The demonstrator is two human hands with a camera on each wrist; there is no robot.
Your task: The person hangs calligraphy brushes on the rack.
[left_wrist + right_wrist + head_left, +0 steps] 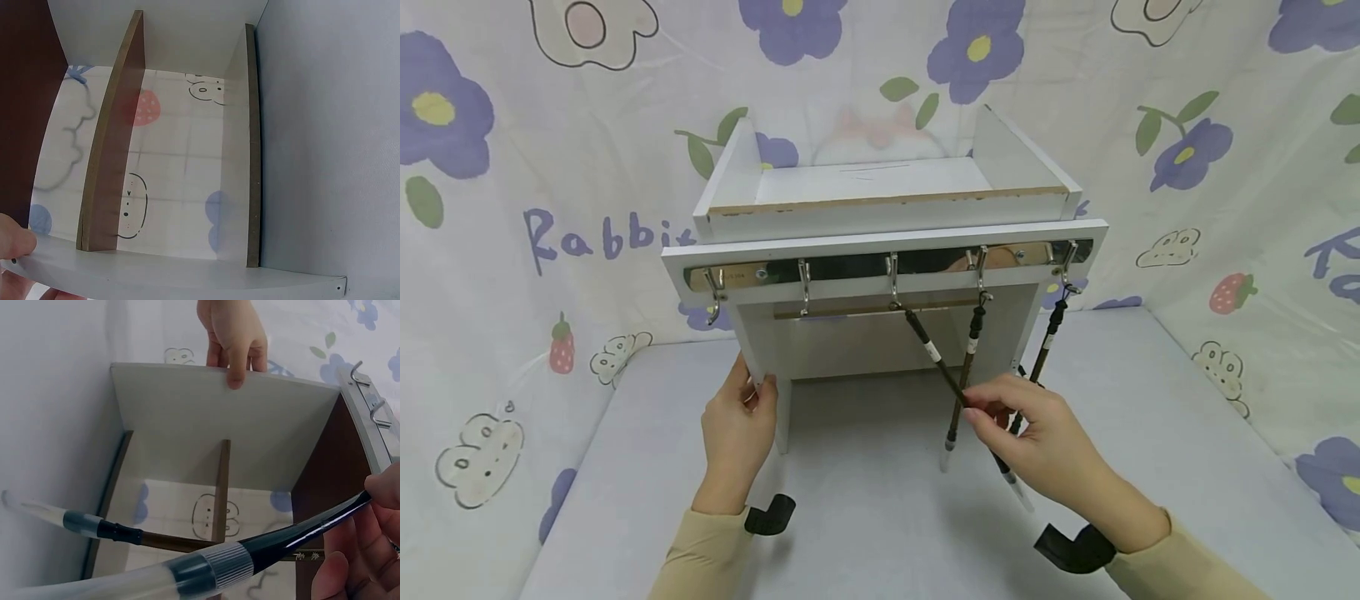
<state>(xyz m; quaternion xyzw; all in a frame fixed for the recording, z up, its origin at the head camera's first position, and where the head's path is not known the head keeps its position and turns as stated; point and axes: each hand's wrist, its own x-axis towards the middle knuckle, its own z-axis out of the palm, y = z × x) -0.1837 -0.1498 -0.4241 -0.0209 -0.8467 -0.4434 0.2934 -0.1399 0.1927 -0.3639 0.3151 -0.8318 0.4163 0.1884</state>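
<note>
My right hand (1037, 429) pinches the handle of a dark calligraphy brush (931, 348) between thumb and fingers. The brush slants, its top end right at the tip of the middle hook (892, 279), and its capped bristles point down. Two more brushes hang straight from the hooks to the right; one of them (976, 333) passes behind the held one. With thumb and fingers on either side, my left hand (741, 433) grips the left side panel (760, 333) of a white wooden shelf. In the right wrist view the held brush (219, 565) shows a clear cap over its tip.
A shiny metal rail (842, 267) with several hooks runs along the shelf's front board. The two left hooks carry nothing. On top is an open tray-like compartment (880, 204). The shelf stands on a white table (865, 517), with a patterned cloth (467, 317) behind.
</note>
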